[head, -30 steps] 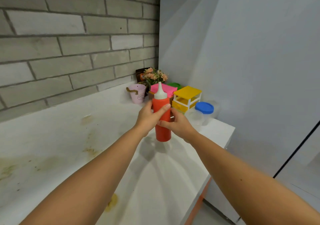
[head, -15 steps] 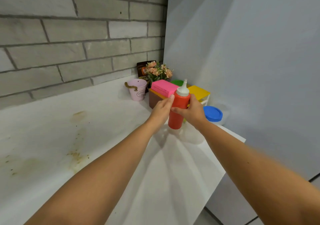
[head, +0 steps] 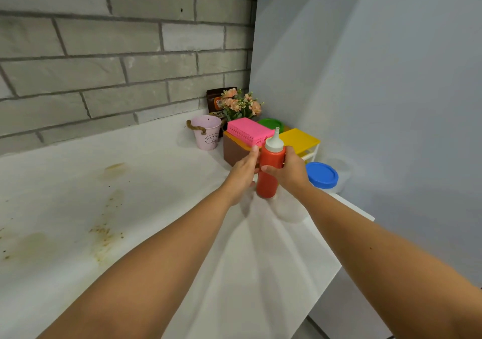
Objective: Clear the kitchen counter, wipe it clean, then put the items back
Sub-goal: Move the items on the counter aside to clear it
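Bottle: 1 red squeeze bottle [head: 268, 174], upright.
R hand [head: 293, 175]: wrapped round it.
L hand [head: 241, 175]: fingers straight, touching its side.
Writing: 1 pink bucket [head: 208, 136] beyond L hand, "FLOWER & GARDEN"; 1 brown pouch [head: 214, 101] behind, "GRAN…".

Pink bucket [head: 207, 134]: "FLOWER & GARDEN" (small); brown pouch [head: 215, 101]: "GRAN…" (cut off).

Ahead and to your left runs a grey brick wall [head: 104, 64] with pale mortar lines, which meets at the far corner a smooth blue-grey wall [head: 378, 77] that fills your right side, and a narrow strip of grey floor [head: 300, 333] shows at the bottom.
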Available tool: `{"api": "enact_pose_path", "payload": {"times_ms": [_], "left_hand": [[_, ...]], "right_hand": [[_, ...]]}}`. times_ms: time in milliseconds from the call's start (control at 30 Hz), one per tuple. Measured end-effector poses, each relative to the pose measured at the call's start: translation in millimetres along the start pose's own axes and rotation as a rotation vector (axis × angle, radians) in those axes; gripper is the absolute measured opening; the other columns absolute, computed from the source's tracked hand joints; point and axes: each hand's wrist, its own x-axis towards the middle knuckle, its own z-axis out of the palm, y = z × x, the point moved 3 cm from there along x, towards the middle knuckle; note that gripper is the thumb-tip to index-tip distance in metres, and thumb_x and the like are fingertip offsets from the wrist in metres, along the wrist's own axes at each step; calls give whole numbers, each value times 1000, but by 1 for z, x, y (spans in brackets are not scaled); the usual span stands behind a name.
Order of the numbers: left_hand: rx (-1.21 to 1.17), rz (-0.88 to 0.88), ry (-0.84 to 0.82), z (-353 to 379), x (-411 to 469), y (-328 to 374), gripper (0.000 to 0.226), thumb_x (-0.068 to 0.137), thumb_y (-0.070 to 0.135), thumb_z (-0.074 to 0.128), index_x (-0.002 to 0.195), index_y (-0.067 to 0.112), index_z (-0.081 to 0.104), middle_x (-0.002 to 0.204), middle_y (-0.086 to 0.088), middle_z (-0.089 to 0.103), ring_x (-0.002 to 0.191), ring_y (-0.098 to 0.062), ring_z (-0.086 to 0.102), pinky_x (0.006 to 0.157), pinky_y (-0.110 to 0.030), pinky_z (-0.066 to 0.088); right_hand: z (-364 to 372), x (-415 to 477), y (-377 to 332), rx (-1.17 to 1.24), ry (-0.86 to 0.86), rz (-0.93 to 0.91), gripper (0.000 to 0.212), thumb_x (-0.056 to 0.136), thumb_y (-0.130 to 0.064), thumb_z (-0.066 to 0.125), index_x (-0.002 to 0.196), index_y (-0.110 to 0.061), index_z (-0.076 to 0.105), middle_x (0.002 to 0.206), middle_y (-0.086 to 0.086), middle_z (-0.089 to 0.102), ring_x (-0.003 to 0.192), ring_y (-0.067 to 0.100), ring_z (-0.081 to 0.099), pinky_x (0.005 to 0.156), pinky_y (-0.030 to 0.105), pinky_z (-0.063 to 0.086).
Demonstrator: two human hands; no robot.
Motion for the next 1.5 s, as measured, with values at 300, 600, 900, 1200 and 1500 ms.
{"api": "enact_pose_path", "payload": {"times_ms": [300, 600, 900, 1200, 1500], "left_hand": [[34, 20, 23, -1, -3, 0, 54, 97, 55, 21, 134, 26, 47, 131, 1, 54, 113, -13, 53, 92, -33, 37], [38, 9, 193, -36, -23, 0, 55, 97, 52, 27, 128, 14, 51, 128, -8, 54, 107, -20, 54, 87, -31, 41], [75, 57, 328, -98, -76, -4, 42, 98, 48, 28, 98, 13, 52, 94, 0, 53, 88, -19, 53, 78, -32, 40], [139, 4, 515, -190, -167, -23, 30, 96, 39, 42, 99, 12, 53, 97, -2, 54, 95, -24, 55, 83, -34, 43], [181, -9, 765, -254, -310, -44, 28, 90, 26, 58, 113, 9, 55, 105, -1, 53, 93, -16, 50, 79, -24, 37]], "right_hand": [[-2, 2, -5, -100, 14, 29, 64, 76, -26, 77, 128, -8, 44, 124, 11, 58, 115, 29, 54, 93, 40, 47], [-15, -19, -31, -150, 199, 144, 68, 75, -29, 76, 127, -7, 39, 132, 13, 45, 123, 32, 42, 97, 44, 43], [20, -70, -86, -168, 167, -12, 42, 83, -25, 66, 119, -10, 48, 122, 12, 50, 114, 31, 47, 93, 41, 43], [86, -139, -144, -102, -119, -118, 41, 88, -30, 62, 120, -8, 50, 126, 14, 48, 115, 30, 50, 92, 37, 42], [140, -251, -196, -74, -448, -226, 50, 91, -37, 55, 133, -11, 42, 133, 14, 47, 117, 29, 50, 94, 33, 41]]}}
